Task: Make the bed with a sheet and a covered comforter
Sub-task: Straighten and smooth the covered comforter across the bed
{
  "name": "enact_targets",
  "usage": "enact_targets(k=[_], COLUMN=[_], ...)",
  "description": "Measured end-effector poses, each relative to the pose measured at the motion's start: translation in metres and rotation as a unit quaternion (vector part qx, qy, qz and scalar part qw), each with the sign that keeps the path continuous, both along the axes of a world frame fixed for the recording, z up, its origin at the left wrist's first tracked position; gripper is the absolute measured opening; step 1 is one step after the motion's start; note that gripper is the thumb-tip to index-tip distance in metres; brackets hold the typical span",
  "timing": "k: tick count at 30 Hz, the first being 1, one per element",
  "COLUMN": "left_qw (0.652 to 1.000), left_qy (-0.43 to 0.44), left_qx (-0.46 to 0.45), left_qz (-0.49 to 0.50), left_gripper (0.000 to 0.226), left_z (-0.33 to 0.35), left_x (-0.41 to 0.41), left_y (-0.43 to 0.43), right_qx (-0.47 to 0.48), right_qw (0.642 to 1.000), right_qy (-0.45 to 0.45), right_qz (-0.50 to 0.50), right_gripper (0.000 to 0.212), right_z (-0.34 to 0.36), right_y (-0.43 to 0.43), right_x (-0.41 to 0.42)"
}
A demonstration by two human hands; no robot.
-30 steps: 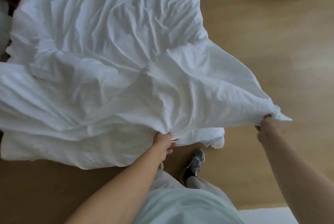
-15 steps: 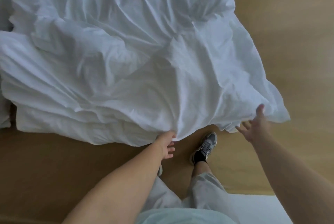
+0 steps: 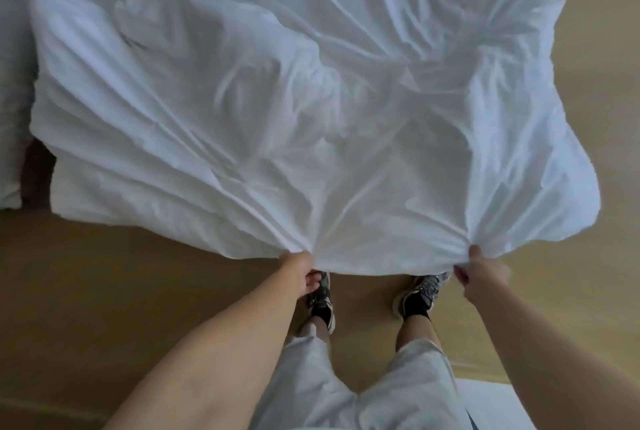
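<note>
A large, crumpled white duvet cover (image 3: 311, 100) lies spread over the wooden floor (image 3: 104, 291) and fills most of the head view. Thicker white layers show under its left edge; I cannot tell whether they are the comforter. My left hand (image 3: 299, 272) grips the near edge of the cover left of centre. Further right on that same edge, my right hand (image 3: 479, 273) grips a bunched fold. The cloth is gathered into tight pleats at both hands and stretches taut between them.
My two feet in grey sneakers (image 3: 420, 294) stand just under the near edge. More white bedding (image 3: 14, 83) lies at the far left. A white flat surface (image 3: 498, 405) shows at the bottom right. Bare floor lies on the right and lower left.
My right hand let go of the cover's right corner, opened, then took a new grip further in on the near edge. The cover now hangs closer to my feet.
</note>
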State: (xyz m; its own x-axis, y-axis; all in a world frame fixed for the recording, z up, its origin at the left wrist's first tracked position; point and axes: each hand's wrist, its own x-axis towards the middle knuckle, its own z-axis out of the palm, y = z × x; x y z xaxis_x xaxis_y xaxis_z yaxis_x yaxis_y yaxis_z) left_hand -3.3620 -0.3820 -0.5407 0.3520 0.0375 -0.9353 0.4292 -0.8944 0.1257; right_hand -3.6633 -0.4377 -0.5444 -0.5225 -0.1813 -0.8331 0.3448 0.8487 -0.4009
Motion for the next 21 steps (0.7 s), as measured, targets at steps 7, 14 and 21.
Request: enact_targets(k=[7,14,21], left_qw=[0.959,0.973,0.978], left_qy=[0.116,0.028,-0.095], left_qx=[-0.180,-0.140,-0.167], left_qz=[0.187,0.182,0.078], left_gripper=[0.084,0.029,0.025], left_z=[-0.046,-0.060,0.053], left_x=[0.059,0.064,0.113], left_y=[0.003,-0.008,-0.069], right_qx=[-0.032,-0.088,-0.062], right_qw=[0.983,0.938,0.988], right_qy=[-0.182,-0.332,-0.137], right_qz=[-0.017,-0.045,0.028], right_gripper=[0.065,0.069,0.018], right_z=[-0.042,-0.041,0.052], right_y=[0.008,-0.005,-0.087], right_x=[0.012,0.047,0.066])
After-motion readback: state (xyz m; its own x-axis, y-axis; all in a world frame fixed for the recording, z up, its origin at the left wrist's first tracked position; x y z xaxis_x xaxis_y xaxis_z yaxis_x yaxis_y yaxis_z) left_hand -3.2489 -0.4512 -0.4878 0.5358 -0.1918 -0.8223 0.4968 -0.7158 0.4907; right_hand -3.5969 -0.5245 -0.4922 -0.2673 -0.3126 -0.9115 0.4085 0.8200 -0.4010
